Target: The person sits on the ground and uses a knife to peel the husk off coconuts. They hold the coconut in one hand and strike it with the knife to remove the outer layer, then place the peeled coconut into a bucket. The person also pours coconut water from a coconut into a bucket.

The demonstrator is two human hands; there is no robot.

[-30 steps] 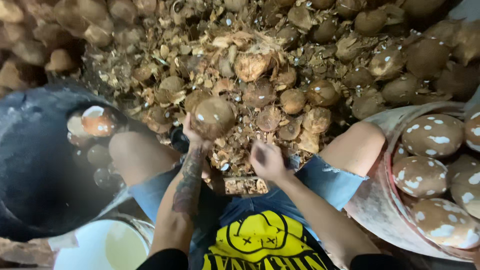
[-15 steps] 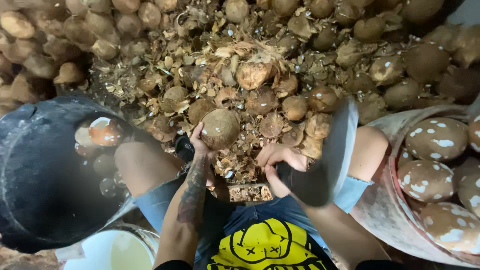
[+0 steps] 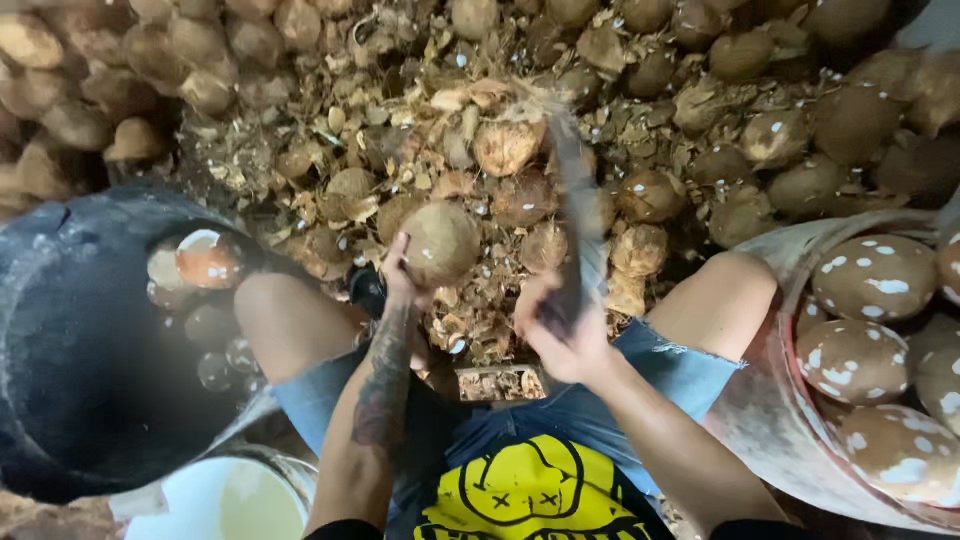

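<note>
Right hand (image 3: 565, 340) has swung the blade (image 3: 580, 215) from low at the side to raised over the coconut (image 3: 440, 243), fingers clamped on its handle; left hand (image 3: 400, 280) fingers still grip the nut, so a chop looks set up

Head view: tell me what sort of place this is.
Probably a coconut-husking work area: a heap of coconuts and husk scraps, a basket of pared ones, and the left hand holding a coconut.

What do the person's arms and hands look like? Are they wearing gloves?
No gloves: both hands are bare. The left hand has a dark tattoo running along its forearm. The right hand has a plain forearm with no tattoo showing. Black sleeve edges show near the elbows.
</note>
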